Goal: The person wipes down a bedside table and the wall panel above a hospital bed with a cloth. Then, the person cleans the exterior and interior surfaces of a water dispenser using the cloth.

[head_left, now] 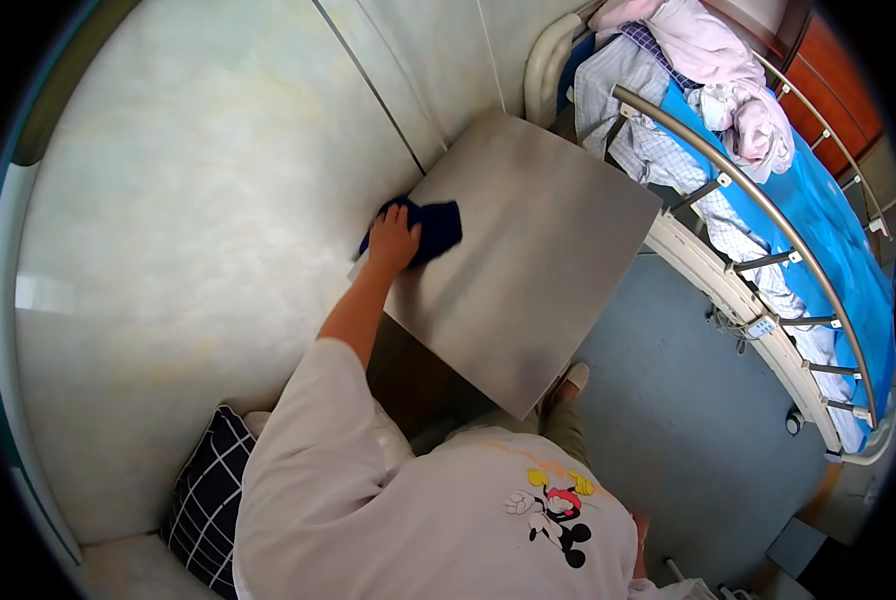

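My left hand (395, 240) lies on a dark navy cloth (440, 228) at the left edge of a metal-topped cabinet (543, 230). The fingers press down over the cloth and hold it against the top, right beside the wall. Part of the cloth spreads out flat to the right of the hand. Low at my right side, a small strip of my right hand or forearm (641, 530) shows past my shirt. Its fingers are hidden, so what it holds or touches cannot be seen.
A marbled wall (188, 200) borders the cabinet on the left. To the right stands a bed with a curved metal side rail (768, 210), a blue sheet (838, 240) and heaped bedding (713, 50). A checked cushion (208, 500) lies at lower left. Grey floor (668, 380) separates cabinet and bed.
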The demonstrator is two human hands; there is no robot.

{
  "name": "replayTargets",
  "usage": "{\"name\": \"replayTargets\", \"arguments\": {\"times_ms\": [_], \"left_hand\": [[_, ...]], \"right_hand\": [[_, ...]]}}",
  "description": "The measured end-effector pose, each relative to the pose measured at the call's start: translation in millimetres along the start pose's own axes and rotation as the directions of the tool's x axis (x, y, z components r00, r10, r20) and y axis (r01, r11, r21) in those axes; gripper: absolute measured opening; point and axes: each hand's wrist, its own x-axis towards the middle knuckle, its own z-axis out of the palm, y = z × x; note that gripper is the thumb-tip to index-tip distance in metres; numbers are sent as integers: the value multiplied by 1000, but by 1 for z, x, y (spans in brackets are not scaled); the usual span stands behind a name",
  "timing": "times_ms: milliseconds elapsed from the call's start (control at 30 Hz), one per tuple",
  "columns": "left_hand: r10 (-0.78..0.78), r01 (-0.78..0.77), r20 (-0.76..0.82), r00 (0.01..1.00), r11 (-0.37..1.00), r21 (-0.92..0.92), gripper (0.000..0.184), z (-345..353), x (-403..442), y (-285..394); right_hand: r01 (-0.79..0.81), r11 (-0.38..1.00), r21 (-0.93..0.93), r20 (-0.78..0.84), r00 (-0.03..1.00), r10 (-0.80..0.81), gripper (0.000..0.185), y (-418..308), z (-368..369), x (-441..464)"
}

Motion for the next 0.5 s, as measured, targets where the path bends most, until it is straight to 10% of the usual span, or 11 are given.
{"name": "replayTargets", "arguments": {"times_ms": [167,500], "left_hand": [[-346,366,326,880,931,1,45,-4,68,18],[-198,194,157,967,980,46,38,1,27,14]], "right_hand": [[-199,899,-390,284,903,323,27,146,73,-44],[82,984,155,128,987,-102,29,-119,-28,69]]}}
